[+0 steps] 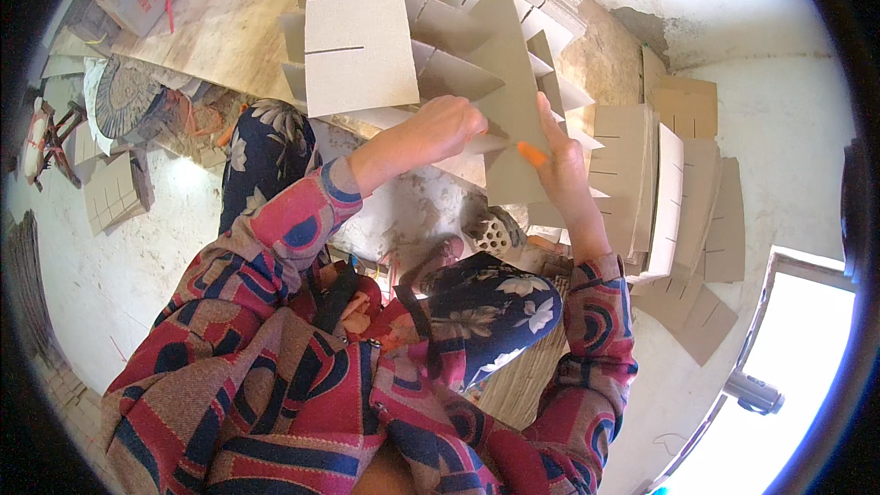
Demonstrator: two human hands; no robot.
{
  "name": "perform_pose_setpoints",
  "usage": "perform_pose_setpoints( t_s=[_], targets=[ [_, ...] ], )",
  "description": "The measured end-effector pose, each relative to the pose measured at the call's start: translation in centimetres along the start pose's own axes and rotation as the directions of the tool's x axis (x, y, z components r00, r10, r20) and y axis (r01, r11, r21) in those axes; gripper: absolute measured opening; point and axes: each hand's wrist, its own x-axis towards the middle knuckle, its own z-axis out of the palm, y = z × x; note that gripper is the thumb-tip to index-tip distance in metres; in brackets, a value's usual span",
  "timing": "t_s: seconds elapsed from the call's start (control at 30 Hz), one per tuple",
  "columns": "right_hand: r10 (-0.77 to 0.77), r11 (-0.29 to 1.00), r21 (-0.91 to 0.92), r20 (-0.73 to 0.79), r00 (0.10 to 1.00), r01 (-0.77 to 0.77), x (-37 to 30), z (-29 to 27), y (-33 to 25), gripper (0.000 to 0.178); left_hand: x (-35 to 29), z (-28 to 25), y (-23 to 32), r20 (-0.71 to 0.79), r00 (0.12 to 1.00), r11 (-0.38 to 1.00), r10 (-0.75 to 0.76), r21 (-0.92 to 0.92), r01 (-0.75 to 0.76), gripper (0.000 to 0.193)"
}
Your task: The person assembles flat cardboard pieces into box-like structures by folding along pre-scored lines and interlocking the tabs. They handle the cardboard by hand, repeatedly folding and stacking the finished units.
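A red, navy and tan patterned jacket (pixel 275 394) is filling the space nearest the camera, with dark flowered trousers (pixel 495 307) showing beyond it. The right hand (pixel 564 170) is gripping an upright cardboard strip (pixel 510 64), its thumb, tipped with orange, lying on the near face and its fingers along the right edge. The left hand (pixel 445 126) is holding its fingers bent just left of that strip, near the divider points; I cannot tell whether its grip is closed on one. The strip is standing among crossed cardboard dividers (pixel 445 23) on the wooden bench (pixel 215 27). A wide slotted sheet (pixel 357 37) is lying over their left part, and slotted cardboard stacks (pixel 623 174) are leaning at the right.
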Motion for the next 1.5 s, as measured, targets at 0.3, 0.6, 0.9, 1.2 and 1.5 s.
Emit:
perform_pose_setpoints(
  t_s=[0.3,0.6,0.9,1.2,1.5],
  targets=[
    [0.092,0.986,-0.152,0.205,0.974,-0.062,3.5,-0.7,-1.9,0.058,0.2,0.0,-0.9,0.075,0.995,0.997,-0.064,0.046,0.061,0.003],
    [0.092,0.933,-0.357,0.105,0.990,-0.049,2.8,-1.1,-0.2,0.028,0.7,0.2,-0.7,0.111,0.993,1.000,-0.026,0.020,0.024,0.010],
    [0.114,0.938,-0.314,-0.122,0.986,-0.147,1.3,1.4,-1.0,0.024,-0.7,-2.1,1.8,-0.195,0.975,0.994,0.111,0.030,-0.107,0.022],
    [0.291,0.949,-0.105,-0.065,0.955,-0.296,11.0,7.3,-8.9,0.105,-6.5,-9.8,1.8,-0.448,0.892,0.983,-0.064,0.125,0.133,0.037],
    [0.149,0.969,0.212,-0.093,0.984,-0.126,13.0,7.6,-4.3,0.077,-7.8,-10.7,0.1,-0.373,0.927,0.983,-0.025,0.160,0.091,0.043]
  ],
)
